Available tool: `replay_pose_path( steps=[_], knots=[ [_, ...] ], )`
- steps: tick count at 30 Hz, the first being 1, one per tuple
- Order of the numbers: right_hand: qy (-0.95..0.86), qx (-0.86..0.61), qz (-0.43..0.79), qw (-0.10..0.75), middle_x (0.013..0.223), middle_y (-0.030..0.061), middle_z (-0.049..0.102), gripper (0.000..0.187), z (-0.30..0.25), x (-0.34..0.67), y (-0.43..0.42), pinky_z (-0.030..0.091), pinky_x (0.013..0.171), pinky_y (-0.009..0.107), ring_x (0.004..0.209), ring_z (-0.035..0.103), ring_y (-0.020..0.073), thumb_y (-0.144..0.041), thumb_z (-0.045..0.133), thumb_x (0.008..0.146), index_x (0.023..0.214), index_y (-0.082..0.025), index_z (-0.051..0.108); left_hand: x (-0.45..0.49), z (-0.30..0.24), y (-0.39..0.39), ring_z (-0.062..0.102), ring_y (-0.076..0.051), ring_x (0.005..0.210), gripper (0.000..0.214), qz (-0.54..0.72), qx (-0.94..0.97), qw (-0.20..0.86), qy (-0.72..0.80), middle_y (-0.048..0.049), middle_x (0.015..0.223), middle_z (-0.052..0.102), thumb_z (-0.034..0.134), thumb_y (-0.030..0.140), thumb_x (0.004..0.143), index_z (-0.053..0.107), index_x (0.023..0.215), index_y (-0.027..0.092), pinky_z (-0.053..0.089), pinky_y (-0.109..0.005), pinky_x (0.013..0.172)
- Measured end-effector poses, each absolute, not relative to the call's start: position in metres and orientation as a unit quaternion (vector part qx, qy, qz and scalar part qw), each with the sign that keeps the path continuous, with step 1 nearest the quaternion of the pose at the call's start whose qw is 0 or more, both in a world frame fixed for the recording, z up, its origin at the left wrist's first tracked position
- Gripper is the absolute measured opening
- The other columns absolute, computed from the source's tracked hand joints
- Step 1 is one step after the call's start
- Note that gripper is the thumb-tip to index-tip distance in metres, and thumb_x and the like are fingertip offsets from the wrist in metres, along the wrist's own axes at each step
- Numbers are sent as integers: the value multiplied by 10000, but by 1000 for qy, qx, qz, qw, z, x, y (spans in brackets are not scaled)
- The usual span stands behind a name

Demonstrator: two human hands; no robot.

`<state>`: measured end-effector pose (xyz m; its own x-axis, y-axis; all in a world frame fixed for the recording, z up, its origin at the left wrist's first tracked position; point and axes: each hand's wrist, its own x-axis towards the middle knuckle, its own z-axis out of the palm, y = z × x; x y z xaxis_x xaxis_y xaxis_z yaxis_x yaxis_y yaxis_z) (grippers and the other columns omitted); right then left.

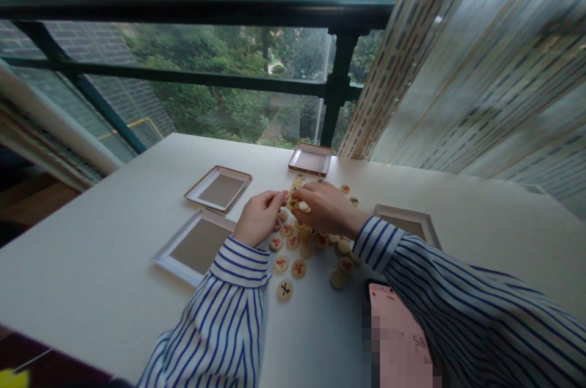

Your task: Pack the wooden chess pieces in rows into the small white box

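Many round wooden xiangqi pieces (pixel 299 268) with red or black characters lie in a loose heap on the white table, some face down. My left hand (pixel 259 217) is closed in a pinch at the left edge of the heap, a red-marked piece (pixel 285 194) at its fingertips. Reaching in from the right, my right hand (pixel 332 208) curls its fingers round a black-marked piece (pixel 292 204). A paler piece (pixel 303 207) shows just under those fingers. The right hand and forearm hide part of the heap.
Two shallow box halves, an upper (pixel 220 209) and a lower tray (pixel 176 273), lie left. Another tray (pixel 309 174) stands at the back, and one (pixel 433 229) is partly behind my right sleeve. A phone (pixel 398 327) lies front right. A railing (pixel 196 10) and window stand beyond.
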<state>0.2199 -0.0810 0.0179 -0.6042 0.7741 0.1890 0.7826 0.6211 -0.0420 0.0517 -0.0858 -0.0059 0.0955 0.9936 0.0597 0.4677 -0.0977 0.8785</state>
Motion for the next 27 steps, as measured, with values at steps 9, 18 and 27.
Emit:
replay_pose_path(
  steps=[9, 18, 27],
  knots=[
    [-882, -471, -25, -10, 924, 117, 628, 315, 17, 209, -73, 387, 727, 332, 883, 570, 243, -399, 489, 787, 917, -170, 663, 44, -20, -80, 591, -217, 929, 366, 246, 712, 124, 646, -89, 1056, 653, 531, 337, 758, 612, 1073, 169, 446, -333, 849],
    [-880, -473, -13, -33, 961, 132, 626, 291, 22, 204, -73, 403, 709, 339, 895, 574, 250, -350, 489, 786, 916, -156, 663, 46, -23, -80, 570, -248, 973, 411, 195, 723, 112, 654, -101, 1053, 648, 530, 401, 758, 606, 1090, 170, 434, -359, 872],
    [-892, -451, -19, -25, 931, 110, 622, 290, 20, 211, -72, 393, 686, 315, 860, 573, 229, -367, 465, 812, 918, -187, 666, 42, -22, -80, 568, -246, 982, 374, 183, 719, 100, 663, -97, 1056, 648, 513, 381, 776, 601, 1084, 188, 430, -358, 867]
  ],
)
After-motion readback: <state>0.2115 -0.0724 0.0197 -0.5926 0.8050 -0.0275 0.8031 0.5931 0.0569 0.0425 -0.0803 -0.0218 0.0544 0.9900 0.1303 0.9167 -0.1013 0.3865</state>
